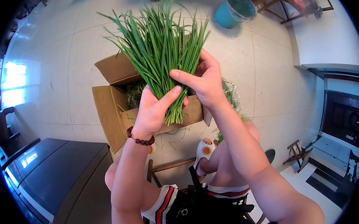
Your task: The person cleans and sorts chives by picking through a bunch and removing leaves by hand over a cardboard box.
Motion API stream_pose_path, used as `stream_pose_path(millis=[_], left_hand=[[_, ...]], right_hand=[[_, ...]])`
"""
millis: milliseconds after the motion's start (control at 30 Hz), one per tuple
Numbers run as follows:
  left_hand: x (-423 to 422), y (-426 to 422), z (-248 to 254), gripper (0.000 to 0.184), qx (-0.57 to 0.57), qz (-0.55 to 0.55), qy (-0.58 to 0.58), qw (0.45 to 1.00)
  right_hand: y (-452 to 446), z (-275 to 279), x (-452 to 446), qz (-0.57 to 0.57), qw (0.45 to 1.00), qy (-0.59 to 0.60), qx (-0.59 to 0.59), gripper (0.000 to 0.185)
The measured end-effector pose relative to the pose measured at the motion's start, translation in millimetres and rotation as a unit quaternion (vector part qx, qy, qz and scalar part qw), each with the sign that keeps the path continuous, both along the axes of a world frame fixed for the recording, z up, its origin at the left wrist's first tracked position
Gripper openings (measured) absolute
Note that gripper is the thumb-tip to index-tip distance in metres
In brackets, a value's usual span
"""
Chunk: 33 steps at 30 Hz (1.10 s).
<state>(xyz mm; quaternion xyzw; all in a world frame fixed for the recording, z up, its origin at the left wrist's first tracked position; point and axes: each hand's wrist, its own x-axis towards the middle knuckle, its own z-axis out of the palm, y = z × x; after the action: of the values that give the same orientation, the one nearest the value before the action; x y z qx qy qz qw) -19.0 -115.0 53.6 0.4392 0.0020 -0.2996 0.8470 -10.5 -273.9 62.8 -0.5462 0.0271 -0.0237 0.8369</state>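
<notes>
A thick bunch of garlic chives (160, 48) is held up in front of me, its green tips fanned toward the top of the view and its pale cut ends pointing down at me. My left hand (153, 107), with a dark beaded bracelet on the wrist, wraps the lower stems, thumb across the front. Higher up on the right side, my right hand (204, 80) grips the same bunch, thumb lying over the leaves. Below the bunch stands an open cardboard box (110, 101) with more greens in it, partly hidden by the chives and my hands.
Beyond the box is a blue bucket (228, 15) with a plastic liner. Loose greens in a clear bag (230, 93) lie right of the box. Stray leaves litter the tiled floor (89, 47). A dark glossy cabinet (56, 171) stands at left; a wooden stool (172, 165) is near my legs.
</notes>
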Motion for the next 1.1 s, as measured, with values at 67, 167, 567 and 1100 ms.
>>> stream_pose_path(millis=[67, 167, 567, 1100], left_hand=[[-0.4, -0.4, -1.3, 0.028, -0.002, 0.004, 0.004, 1.000], [0.5, 1.0, -1.8, 0.030, -0.044, 0.003, 0.034, 0.998], [2.5, 1.2, 7.9, 0.038, -0.089, 0.004, 0.042, 0.995], [-1.7, 0.6, -2.4, 0.031, 0.019, 0.005, -0.008, 1.000]], right_hand=[[-0.9, -1.7, -0.7, -0.008, 1.000, 0.005, -0.005, 0.048], [-3.6, -2.0, -1.2, -0.015, 1.000, 0.009, -0.002, 0.044], [-6.0, 0.3, -4.4, -0.011, 0.998, 0.062, 0.007, 0.036], [3.1, -5.2, -5.4, -0.027, 0.998, 0.011, -0.057, 0.038]])
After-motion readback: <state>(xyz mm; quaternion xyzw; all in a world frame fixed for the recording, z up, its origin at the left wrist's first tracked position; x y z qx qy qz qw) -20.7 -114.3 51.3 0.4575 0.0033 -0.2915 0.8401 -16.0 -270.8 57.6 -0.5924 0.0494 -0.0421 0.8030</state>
